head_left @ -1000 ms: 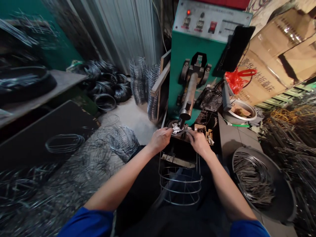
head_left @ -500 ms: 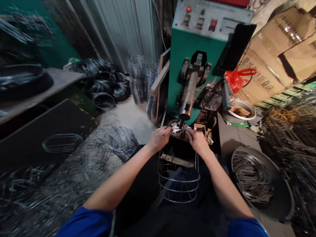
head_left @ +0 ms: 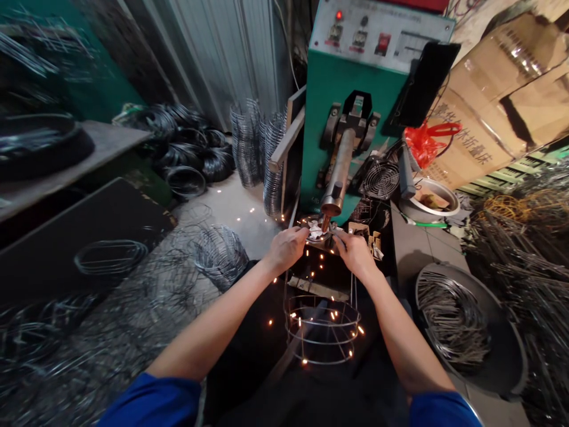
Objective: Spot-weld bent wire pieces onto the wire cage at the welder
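Observation:
Both of my hands are at the tip of a green spot-welding machine (head_left: pixel 347 77). My left hand (head_left: pixel 288 246) is closed on the left side of a wire basket (head_left: pixel 322 323), and my right hand (head_left: pixel 353 249) pinches its right side. The basket's round wire rings hang below my hands. Between my fingers the electrode (head_left: pixel 326 222) comes down at the wire, and its tip glows orange. White scraps (head_left: pixel 316 230) lie around the lower electrode. Orange sparks fly out across the basket and to the left. The exact contact point is too small to make out.
Stacked wire rings (head_left: pixel 246 145) stand left of the machine, with a wire basket bundle (head_left: pixel 221 255) on the floor nearer me. A large pan of metal rods (head_left: pixel 453 314) sits at right, beside a white bowl (head_left: pixel 430 200). A dark board (head_left: pixel 80 249) leans at left.
Sparks have burst from the electrode tip, which now glows orange. My hands and the wire basket stay in almost the same place.

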`<state>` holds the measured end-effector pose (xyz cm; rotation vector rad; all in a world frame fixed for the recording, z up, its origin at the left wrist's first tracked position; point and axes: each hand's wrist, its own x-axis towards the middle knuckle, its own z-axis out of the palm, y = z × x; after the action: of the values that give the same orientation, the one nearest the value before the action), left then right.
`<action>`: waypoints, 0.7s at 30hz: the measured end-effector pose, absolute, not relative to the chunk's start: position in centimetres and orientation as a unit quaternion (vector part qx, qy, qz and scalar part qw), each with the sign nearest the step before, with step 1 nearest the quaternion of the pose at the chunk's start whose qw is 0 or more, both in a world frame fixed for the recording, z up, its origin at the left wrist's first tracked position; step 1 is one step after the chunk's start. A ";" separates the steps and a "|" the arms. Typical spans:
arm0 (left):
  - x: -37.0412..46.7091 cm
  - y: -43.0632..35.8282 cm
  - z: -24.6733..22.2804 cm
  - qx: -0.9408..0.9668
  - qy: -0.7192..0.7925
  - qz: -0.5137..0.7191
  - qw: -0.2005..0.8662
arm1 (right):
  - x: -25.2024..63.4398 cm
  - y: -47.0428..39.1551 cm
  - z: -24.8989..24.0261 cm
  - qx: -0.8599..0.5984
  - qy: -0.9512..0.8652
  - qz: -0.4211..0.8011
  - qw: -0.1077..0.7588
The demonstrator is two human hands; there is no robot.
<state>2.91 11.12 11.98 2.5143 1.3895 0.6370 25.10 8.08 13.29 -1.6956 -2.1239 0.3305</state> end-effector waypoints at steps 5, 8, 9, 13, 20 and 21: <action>3.1 11.0 12.2 0.852 0.480 0.188 0.092 | 25.5 8.1 12.6 -0.598 -0.761 0.125 0.216; 3.2 10.9 12.2 0.851 0.490 0.169 0.084 | 25.6 8.2 12.1 -0.592 -0.759 0.127 0.237; 3.1 10.9 12.2 0.852 0.490 0.165 0.084 | 25.6 8.2 12.1 -0.586 -0.760 0.130 0.250; 3.1 10.8 12.1 0.854 0.486 0.164 0.090 | 25.6 8.1 12.4 -0.573 -0.753 0.152 0.284; 2.9 11.8 11.9 0.819 0.465 0.283 0.183 | 26.4 5.4 11.5 -0.607 -0.623 0.348 0.349; 2.5 11.9 11.8 0.798 0.463 0.312 0.226 | 26.5 4.8 11.1 -0.607 -0.601 0.370 0.366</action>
<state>2.46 11.87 11.76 2.2004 1.2771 0.8598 26.53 4.79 11.15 -1.5595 -1.5464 0.9501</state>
